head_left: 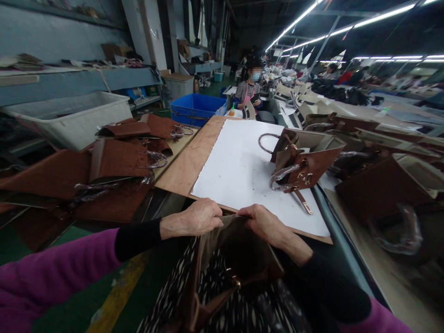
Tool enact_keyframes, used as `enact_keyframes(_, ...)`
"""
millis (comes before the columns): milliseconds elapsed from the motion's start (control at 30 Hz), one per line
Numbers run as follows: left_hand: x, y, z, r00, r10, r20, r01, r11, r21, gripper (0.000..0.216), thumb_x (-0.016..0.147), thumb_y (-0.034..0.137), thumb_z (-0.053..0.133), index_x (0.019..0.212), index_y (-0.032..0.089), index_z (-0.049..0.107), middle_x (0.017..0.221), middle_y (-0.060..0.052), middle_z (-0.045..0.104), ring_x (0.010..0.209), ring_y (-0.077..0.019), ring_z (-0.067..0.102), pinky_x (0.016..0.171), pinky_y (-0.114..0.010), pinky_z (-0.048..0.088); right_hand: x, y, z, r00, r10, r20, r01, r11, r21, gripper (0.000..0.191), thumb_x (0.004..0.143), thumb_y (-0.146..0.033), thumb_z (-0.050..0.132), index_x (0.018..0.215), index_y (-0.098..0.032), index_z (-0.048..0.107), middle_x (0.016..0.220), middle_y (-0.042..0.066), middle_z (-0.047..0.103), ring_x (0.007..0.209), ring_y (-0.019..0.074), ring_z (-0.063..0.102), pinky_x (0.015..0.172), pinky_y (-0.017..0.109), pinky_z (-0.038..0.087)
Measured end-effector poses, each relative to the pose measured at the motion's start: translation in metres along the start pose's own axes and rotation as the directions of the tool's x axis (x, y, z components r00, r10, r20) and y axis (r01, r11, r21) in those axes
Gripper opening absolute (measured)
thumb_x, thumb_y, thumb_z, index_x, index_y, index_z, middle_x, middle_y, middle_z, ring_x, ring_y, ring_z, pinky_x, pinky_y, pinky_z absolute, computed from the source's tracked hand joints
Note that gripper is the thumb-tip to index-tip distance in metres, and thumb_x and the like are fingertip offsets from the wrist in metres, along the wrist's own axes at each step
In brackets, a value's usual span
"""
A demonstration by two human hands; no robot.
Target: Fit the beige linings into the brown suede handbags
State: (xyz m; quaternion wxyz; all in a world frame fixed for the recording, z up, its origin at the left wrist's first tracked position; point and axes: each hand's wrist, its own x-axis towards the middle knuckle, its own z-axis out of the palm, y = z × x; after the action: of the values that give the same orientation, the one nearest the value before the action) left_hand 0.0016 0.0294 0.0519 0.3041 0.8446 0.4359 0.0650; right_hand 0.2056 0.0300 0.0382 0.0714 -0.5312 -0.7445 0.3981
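A brown handbag (pixel 215 303) rests against my lap, its mouth towards me and its dark lining in view. My left hand (pixel 194 217) is closed on the far rim of the bag, fingers curled over the edge. Beside it, my right hand (pixel 265 225) pinches the same rim a short way to the right. A small gold clasp shows on a strap inside the opening. On the white sheet (pixel 232 157) ahead lies a second brown handbag (pixel 305 162), tipped on its side, with plastic-wrapped handles and a hanging strap.
Several brown bags (pixel 118 159) are heaped at the left, and more bags (pixel 398 185) stand along the right bench. Behind the wooden board (pixel 180 171) are a blue bin (pixel 197 107) and a grey tub (pixel 76 115). A masked person (pixel 248 90) sits beyond the table.
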Motion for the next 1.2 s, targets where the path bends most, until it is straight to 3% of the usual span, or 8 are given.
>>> enact_keyframes(133,-0.004,-0.017,0.011,1.000,-0.008,0.000,0.008,0.999,-0.037,0.019,0.069,0.018,0.050,0.051,0.013,0.049,0.045,0.005,0.036,0.046,-0.0079,0.033,0.047,-0.022,0.019,0.001,0.009,0.016,0.994,-0.105,0.026,0.107,0.990,-0.088,0.039,0.062,-0.007,0.039,0.082,-0.020,0.070,0.078,0.000,0.068,0.077,0.0165,0.059,0.070,0.025,0.041)
enact_keyframes(267,-0.004,-0.030,0.020,1.000,-0.018,0.000,0.018,0.998,-0.065,0.020,0.069,0.020,0.052,0.051,0.013,0.048,0.046,0.005,0.034,0.047,-0.0074,0.032,0.047,-0.022,0.017,-0.005,0.010,0.036,0.997,-0.074,0.010,0.074,0.997,-0.001,0.032,0.068,-0.014,0.046,0.092,-0.022,0.066,0.086,0.000,0.067,0.085,0.0183,0.058,0.073,0.027,0.041)
enact_keyframes(400,-0.003,-0.027,0.019,0.999,-0.027,0.044,0.031,0.996,-0.089,0.022,0.071,0.022,0.052,0.051,0.012,0.049,0.046,0.006,0.034,0.047,-0.0072,0.032,0.047,-0.022,0.016,-0.004,0.001,0.042,0.995,-0.082,-0.053,0.087,0.990,0.111,0.030,0.073,-0.022,0.049,0.100,-0.022,0.064,0.089,0.001,0.067,0.085,0.0191,0.058,0.077,0.029,0.041)
enact_keyframes(600,-0.002,-0.027,0.021,0.999,0.029,0.034,-0.026,0.997,-0.075,0.026,0.076,0.022,0.050,0.053,0.011,0.053,0.047,0.005,0.034,0.049,-0.0071,0.033,0.049,-0.022,0.019,0.007,0.007,0.050,0.990,-0.109,-0.085,0.127,0.961,0.246,0.029,0.080,-0.028,0.044,0.094,-0.018,0.068,0.084,0.002,0.068,0.080,0.0189,0.059,0.076,0.029,0.042)
enact_keyframes(867,0.000,-0.034,0.024,0.997,0.050,0.051,-0.043,0.989,-0.140,0.027,0.078,0.023,0.048,0.054,0.010,0.053,0.048,0.006,0.034,0.048,-0.0063,0.031,0.048,-0.021,0.020,0.008,0.017,0.057,0.989,-0.061,-0.136,0.087,0.977,0.193,0.029,0.082,-0.034,0.043,0.083,-0.019,0.068,0.076,0.000,0.066,0.076,0.0175,0.058,0.073,0.027,0.041)
enact_keyframes(967,0.002,-0.031,0.022,0.998,0.044,0.050,-0.036,0.987,-0.154,0.023,0.075,0.020,0.049,0.054,0.010,0.053,0.047,0.005,0.036,0.048,-0.0066,0.033,0.048,-0.020,0.021,0.007,0.016,0.056,0.990,-0.067,-0.120,0.082,0.989,0.122,0.026,0.082,-0.030,0.043,0.089,-0.020,0.066,0.081,0.000,0.068,0.079,0.0180,0.060,0.074,0.028,0.042)
enact_keyframes(1067,0.004,-0.029,0.021,0.997,0.054,0.059,-0.043,0.984,-0.175,0.021,0.072,0.017,0.049,0.053,0.011,0.054,0.046,0.005,0.038,0.046,-0.0069,0.034,0.047,-0.020,0.022,0.002,0.011,0.059,0.982,-0.128,-0.137,0.119,0.991,-0.067,0.032,0.079,-0.021,0.050,0.110,-0.019,0.059,0.096,0.004,0.068,0.090,0.0207,0.060,0.079,0.031,0.044)
enact_keyframes(1200,0.009,-0.031,0.022,0.993,0.078,0.094,-0.050,0.963,-0.264,0.019,0.071,0.014,0.049,0.052,0.011,0.053,0.045,0.005,0.039,0.047,-0.0078,0.034,0.047,-0.020,0.025,-0.015,-0.012,0.070,0.892,-0.349,-0.286,0.171,0.848,-0.502,0.049,0.078,-0.010,0.052,0.126,-0.015,0.046,0.130,0.014,0.049,0.115,0.0303,0.046,0.094,0.045,0.036)
